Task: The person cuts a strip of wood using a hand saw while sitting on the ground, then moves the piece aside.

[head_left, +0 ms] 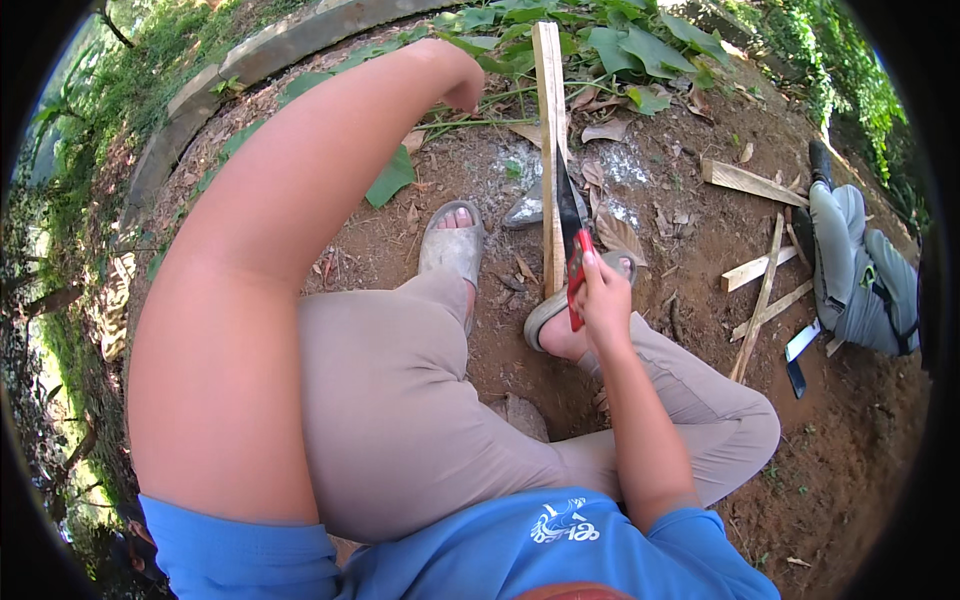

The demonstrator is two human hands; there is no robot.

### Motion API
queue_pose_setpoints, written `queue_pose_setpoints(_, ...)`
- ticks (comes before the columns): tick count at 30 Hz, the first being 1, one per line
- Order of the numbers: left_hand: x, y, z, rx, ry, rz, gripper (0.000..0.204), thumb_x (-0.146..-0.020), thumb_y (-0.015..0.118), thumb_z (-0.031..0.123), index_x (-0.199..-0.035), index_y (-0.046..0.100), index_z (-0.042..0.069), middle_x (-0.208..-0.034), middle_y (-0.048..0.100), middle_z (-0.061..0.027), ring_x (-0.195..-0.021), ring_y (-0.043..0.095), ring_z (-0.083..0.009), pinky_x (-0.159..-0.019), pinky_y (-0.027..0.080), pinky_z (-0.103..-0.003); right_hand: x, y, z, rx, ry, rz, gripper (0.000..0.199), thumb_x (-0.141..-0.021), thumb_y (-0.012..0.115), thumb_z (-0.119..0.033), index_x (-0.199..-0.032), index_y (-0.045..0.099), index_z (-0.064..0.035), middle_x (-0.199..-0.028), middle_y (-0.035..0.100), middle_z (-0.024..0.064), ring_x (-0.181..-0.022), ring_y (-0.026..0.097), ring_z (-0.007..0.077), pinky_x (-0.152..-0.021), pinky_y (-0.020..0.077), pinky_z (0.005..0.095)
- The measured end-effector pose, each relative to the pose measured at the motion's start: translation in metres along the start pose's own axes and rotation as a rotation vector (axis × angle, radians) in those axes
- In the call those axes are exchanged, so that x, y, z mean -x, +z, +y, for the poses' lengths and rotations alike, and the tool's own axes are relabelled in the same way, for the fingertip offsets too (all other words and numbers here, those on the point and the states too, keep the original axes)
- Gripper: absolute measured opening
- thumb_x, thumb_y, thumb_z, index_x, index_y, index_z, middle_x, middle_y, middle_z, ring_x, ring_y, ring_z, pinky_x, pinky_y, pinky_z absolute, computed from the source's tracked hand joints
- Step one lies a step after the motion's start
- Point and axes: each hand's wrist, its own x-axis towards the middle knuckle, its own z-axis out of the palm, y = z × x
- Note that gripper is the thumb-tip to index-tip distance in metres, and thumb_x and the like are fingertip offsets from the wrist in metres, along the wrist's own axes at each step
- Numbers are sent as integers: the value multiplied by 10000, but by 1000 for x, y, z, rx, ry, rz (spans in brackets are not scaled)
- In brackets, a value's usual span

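Observation:
My right hand (604,302) is closed around the red handle of a handsaw (571,205). Its dark blade points away from me and lies along the right side of a long pale wooden strip (549,95). The strip runs from beside my right sandal (545,318) to the leaves at the far side, passing over a grey stone (524,207). My left hand (463,88) hangs bent at the wrist beyond my knee, left of the strip and apart from it. Most of its fingers are hidden behind the wrist, so their state does not show.
Several wooden pieces (752,182) lie on the soil at the right, near a grey bag-like bundle (855,275) and a white flat object (803,340). Broad green leaves (655,50) spread at the far side. A low concrete kerb (270,52) curves along the far left.

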Motion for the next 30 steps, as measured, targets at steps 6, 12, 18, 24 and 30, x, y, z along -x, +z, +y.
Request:
queue_pose_setpoints(6, -8, 5, -2, -41, 27, 39, 589, -1025, 620, 525, -1210, 745, -20, -1196, 750, -189, -1113, 703, -385, -969, 536, -526, -28, 6, 18, 55, -165, 50, 359, -1109, 598, -283, -1292, 709, 5, -569, 404, -80, -456, 343, 43, -443, 285, 266)
queue_pose_setpoints(12, -18, -4, 2, -12, 16, 20, 586, -1033, 588, 546, -1208, 757, 13, -1223, 747, -177, -1123, 703, -377, -975, 537, -520, -61, 18, 10, -72, -154, 11, 370, -1114, 587, -301, -1285, 723, -2, -563, 419, -70, -466, 357, 42, -442, 294, 261)
queue_pose_setpoints(18, -9, 5, -4, -14, 15, 39, 582, -1031, 593, 541, -1219, 754, 14, -1259, 737, -180, -1158, 695, -374, -1003, 533, -516, 41, -18, 18, 25, -3, 0, 379, -1116, 582, -304, -1324, 713, -15, -562, 425, -67, -453, 370, 42, -433, 298, 266)
queue_pose_setpoints(24, -3, -6, 3, -4, -10, -19, 575, -1035, 596, 527, -1172, 755, -9, -1205, 750, -184, -1122, 706, -380, -971, 542, -520, -60, 14, 31, 76, -297, 94, 387, -1111, 587, -306, -1312, 719, -3, -590, 477, -55, -469, 404, 51, -446, 321, 272)
queue_pose_setpoints(30, -1, 1, -6, -62, 20, 38, 604, -1023, 599, 548, -1209, 746, -7, -1229, 744, -189, -1129, 703, -388, -982, 538, -522, -60, 24, 0, -11, -124, 16, 363, -1114, 580, -315, -1172, 729, 10, -568, 473, -43, -449, 403, 63, -443, 323, 269)
